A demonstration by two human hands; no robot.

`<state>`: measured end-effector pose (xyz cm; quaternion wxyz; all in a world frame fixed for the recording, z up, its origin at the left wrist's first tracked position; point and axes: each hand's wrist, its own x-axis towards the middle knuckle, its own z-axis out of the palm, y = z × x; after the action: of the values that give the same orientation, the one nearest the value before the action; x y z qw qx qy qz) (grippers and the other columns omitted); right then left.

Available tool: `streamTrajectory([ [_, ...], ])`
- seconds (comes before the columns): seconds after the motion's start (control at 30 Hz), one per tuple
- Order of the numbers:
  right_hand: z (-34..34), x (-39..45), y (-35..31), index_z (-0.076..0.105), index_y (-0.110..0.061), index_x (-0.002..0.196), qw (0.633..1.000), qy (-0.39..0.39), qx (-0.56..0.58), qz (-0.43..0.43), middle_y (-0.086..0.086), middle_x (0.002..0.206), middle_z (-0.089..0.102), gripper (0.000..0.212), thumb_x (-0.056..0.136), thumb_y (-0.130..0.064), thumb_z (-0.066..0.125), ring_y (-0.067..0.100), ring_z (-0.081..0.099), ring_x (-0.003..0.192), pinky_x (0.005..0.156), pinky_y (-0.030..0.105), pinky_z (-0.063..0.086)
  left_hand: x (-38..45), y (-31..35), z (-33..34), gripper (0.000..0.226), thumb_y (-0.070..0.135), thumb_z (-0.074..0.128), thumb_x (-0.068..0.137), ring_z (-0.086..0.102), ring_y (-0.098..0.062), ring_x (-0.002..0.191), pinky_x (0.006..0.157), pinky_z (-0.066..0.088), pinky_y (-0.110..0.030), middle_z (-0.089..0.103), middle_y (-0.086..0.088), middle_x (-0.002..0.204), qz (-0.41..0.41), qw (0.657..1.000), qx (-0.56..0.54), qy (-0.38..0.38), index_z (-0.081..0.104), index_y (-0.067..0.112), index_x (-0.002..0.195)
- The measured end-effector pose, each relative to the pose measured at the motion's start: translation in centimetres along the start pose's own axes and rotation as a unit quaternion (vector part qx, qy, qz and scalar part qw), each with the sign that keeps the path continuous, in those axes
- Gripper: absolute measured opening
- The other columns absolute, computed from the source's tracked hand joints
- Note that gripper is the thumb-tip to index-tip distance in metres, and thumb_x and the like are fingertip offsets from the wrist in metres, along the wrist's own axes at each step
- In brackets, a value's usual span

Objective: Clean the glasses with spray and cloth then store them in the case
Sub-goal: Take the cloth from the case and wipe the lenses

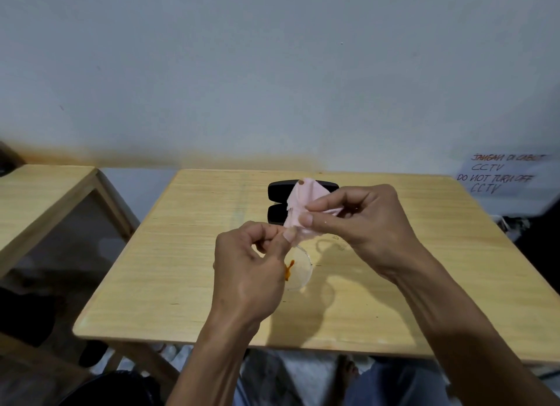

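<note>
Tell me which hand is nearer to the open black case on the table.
Right. The right hand holds the pink cloth just in front of the black case, overlapping it in view; the left hand sits lower, nearer the person, gripping the glasses.

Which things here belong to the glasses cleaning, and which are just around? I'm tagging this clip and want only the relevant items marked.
Belongs to the job:
- glasses, held by the left hand
- pink cloth, pinched by the right hand
- black case, lying open behind the hands on the table

Just around:
- handwritten CCTV sign
- second table at left

No spray bottle shows.
</note>
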<state>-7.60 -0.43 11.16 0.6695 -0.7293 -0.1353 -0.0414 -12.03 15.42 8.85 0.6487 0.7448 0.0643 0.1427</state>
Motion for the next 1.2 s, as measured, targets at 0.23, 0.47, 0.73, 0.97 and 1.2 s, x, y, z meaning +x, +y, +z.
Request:
streamTrajectory([
  [0.23, 0.7, 0.5, 0.0, 0.076, -0.006, 0.075, 0.995, 0.049, 0.083, 0.032, 0.010, 0.073, 0.077, 0.012, 0.071, 0.001, 0.085, 0.020, 0.071, 0.066, 0.063, 0.032, 0.059, -0.3, -0.1, 0.1, 0.013, 0.043, 0.070, 0.072, 0.062, -0.012, 0.069, 0.094, 0.044, -0.060, 0.063, 0.011, 0.063, 0.020, 0.997, 0.069, -0.006, 0.067, 0.033, 0.065],
  [0.47, 1.7, 0.2, -0.1, 0.076, -0.013, 0.071, 0.999, 0.019, 0.035, 0.030, -0.007, 0.060, 0.070, 0.020, 0.065, -0.001, 0.090, 0.011, 0.063, 0.058, 0.063, 0.024, 0.054, -0.1, -0.1, 0.0, 0.023, 0.026, 0.076, 0.082, 0.061, 0.000, 0.062, 0.066, 0.044, -0.023, 0.069, -0.003, 0.071, 0.019, 0.999, 0.027, 0.017, 0.068, 0.018, 0.063],
  [0.73, 1.6, 0.8, -0.3, 0.076, -0.013, 0.070, 0.992, 0.072, 0.094, 0.032, 0.011, 0.073, 0.077, 0.014, 0.069, -0.005, 0.088, 0.024, 0.071, 0.065, 0.066, 0.039, 0.059, -0.2, -0.3, 0.2, 0.022, 0.038, 0.075, 0.077, 0.052, -0.003, 0.054, 0.080, 0.051, -0.043, 0.060, 0.007, 0.062, 0.036, 0.998, 0.041, 0.022, 0.066, 0.023, 0.063],
  [0.97, 0.5, -0.5, 0.3, 0.077, -0.011, 0.068, 0.999, 0.022, 0.029, 0.028, 0.007, 0.063, 0.073, 0.017, 0.062, -0.002, 0.091, 0.015, 0.064, 0.057, 0.062, 0.023, 0.053, 0.3, -0.3, -0.4, 0.022, 0.024, 0.076, 0.082, 0.057, -0.004, 0.057, 0.059, 0.048, -0.019, 0.064, 0.000, 0.064, 0.021, 0.999, 0.007, 0.027, 0.069, 0.014, 0.063],
  [1.2, 0.5, 0.6, -0.6, 0.071, -0.006, 0.069, 0.992, 0.053, 0.111, 0.034, 0.007, 0.068, 0.076, 0.015, 0.064, 0.000, 0.085, 0.016, 0.071, 0.058, 0.059, 0.028, 0.057, 0.1, 0.0, -0.2, 0.014, 0.042, 0.069, 0.073, 0.056, -0.007, 0.063, 0.093, 0.044, -0.059, 0.059, 0.013, 0.061, 0.038, 0.996, 0.083, -0.003, 0.067, 0.030, 0.066],
])
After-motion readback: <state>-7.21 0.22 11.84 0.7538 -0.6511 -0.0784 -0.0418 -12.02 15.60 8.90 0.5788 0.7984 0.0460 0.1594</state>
